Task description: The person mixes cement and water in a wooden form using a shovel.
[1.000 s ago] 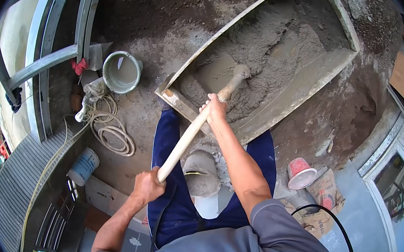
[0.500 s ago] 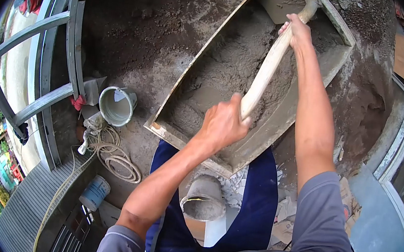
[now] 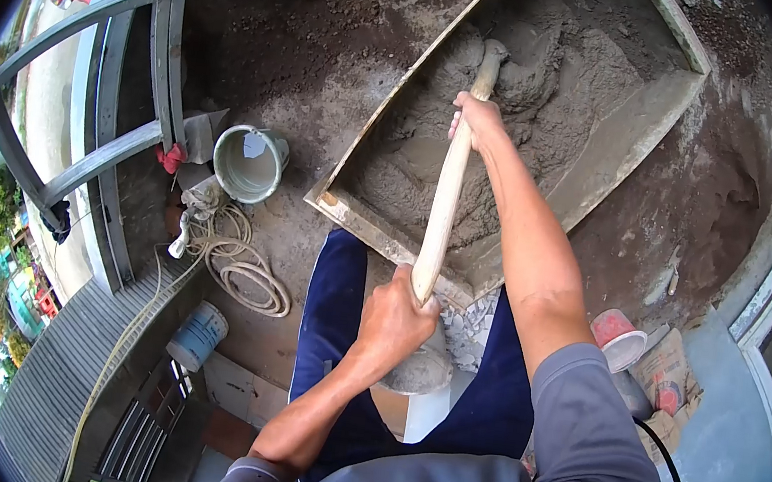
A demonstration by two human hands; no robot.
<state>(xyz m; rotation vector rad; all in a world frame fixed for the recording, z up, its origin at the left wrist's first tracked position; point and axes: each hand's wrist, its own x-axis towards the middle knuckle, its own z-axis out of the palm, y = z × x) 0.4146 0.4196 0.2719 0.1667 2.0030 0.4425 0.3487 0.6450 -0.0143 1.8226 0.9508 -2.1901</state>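
Observation:
A long pale wooden handle [image 3: 444, 210] slants over a trough [image 3: 376, 230] of wet grey mortar [image 3: 571, 81]. My left hand [image 3: 398, 321] is closed round its lower end, just outside the trough's near edge. Farther up, my right hand [image 3: 478, 121] grips the same handle above the mortar. The tool's head end lies against the mortar near the trough's left side; its blade is hidden in the mix.
A bucket [image 3: 250, 165] stands left of the trough, with a coiled hose [image 3: 249, 273] below it. Another bucket [image 3: 419, 370] sits between my legs. Metal framing [image 3: 110, 157] rises at the left; a red-and-white tub [image 3: 618, 340] is at the right.
Both hands have drawn the tool back toward me and to the left. Its head, which was at the far end with the blade showing, is now lower and sunk in the mortar.

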